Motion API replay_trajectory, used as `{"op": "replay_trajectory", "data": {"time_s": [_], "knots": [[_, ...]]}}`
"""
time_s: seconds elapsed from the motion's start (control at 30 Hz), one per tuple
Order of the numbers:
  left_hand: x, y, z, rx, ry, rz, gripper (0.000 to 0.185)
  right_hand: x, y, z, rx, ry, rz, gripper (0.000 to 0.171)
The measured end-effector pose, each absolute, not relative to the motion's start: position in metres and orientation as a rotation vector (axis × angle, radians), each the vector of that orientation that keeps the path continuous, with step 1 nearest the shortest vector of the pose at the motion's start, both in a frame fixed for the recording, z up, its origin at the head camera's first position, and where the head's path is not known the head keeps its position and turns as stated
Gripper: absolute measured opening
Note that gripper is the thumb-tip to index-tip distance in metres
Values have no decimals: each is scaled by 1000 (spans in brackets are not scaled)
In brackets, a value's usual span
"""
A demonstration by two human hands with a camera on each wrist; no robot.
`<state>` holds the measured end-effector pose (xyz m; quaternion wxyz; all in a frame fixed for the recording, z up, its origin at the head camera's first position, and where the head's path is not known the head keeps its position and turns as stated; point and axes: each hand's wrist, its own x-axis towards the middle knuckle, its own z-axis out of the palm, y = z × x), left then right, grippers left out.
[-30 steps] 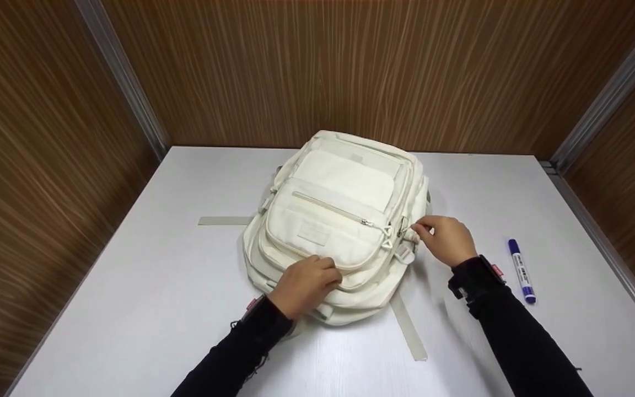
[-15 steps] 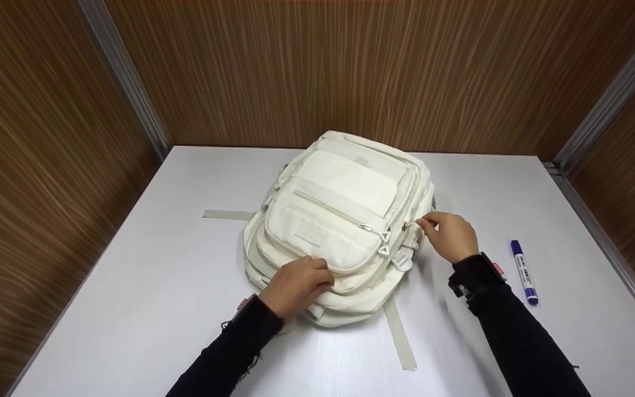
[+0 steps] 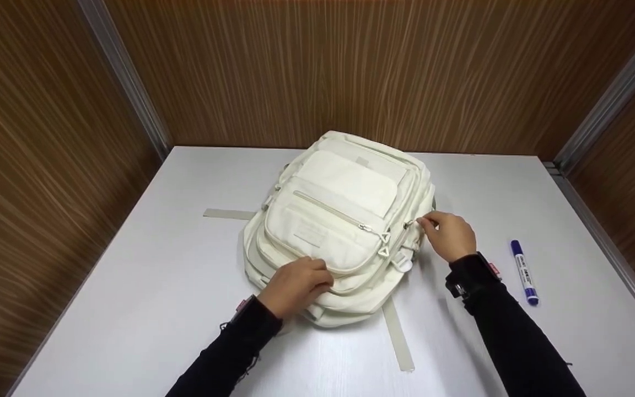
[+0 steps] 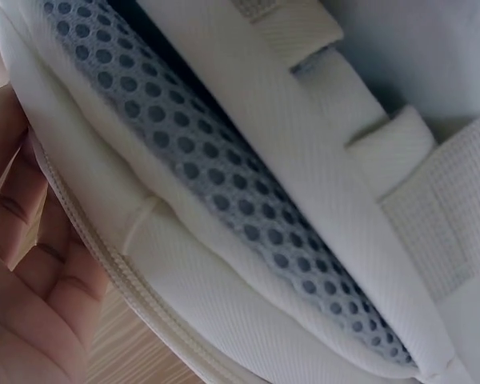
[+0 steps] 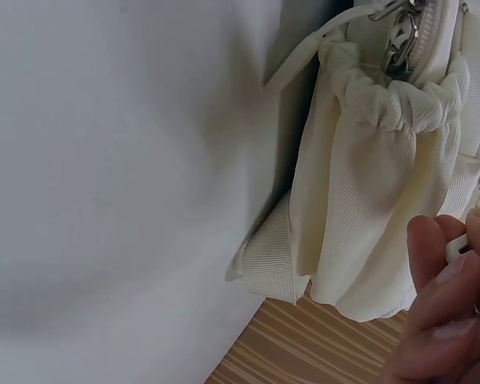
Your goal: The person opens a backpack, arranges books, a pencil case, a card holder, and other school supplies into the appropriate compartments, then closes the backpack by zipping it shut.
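Note:
A cream backpack (image 3: 339, 220) lies front-up on the white table (image 3: 130, 309). My left hand (image 3: 295, 284) rests on its near bottom edge, fingers curled over the fabric and holding it down. In the left wrist view the grey mesh back panel (image 4: 224, 184) and the palm (image 4: 24, 288) show close up. My right hand (image 3: 450, 234) is at the bag's right side and pinches a white zipper pull (image 5: 458, 246) between thumb and fingertips. The gathered side pocket (image 5: 384, 176) hangs just beside that hand.
A blue marker (image 3: 524, 271) lies on the table right of my right wrist. Two flat straps (image 3: 397, 336) (image 3: 224, 214) stick out from under the bag. Wood-panelled walls (image 3: 317, 71) close in the table at the back and both sides.
The bag shifted slightly right and back over the past second. My right hand moved up the bag's side with the pull; the left hand stayed at the bottom edge.

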<state>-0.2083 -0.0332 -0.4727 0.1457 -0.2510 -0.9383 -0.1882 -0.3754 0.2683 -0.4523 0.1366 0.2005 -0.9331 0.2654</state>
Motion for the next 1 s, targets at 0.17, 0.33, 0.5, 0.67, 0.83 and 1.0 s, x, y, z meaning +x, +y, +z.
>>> {"op": "replay_trajectory", "data": {"time_s": [0.17, 0.33, 0.5, 0.67, 0.83, 1.0], "knots": [[-207, -33, -477, -725, -2671, -536, 5, -371, 272, -454, 588, -2706, 790, 20], [-206, -32, -477, -714, -2663, -518, 5, -365, 277, -454, 609, -2701, 800, 20], [-204, -31, -476, -705, -2658, -526, 4, -357, 281, -452, 621, -2680, 778, 19], [-202, -32, -474, -703, -2637, -521, 4, -347, 274, -453, 649, -2668, 785, 18], [-198, -36, -475, -702, -2620, -536, 4, -333, 255, -455, 746, -2674, 811, 14], [-193, -46, -474, -670, -2627, -571, 12, -321, 233, -454, 829, -2752, 848, 21]]}}
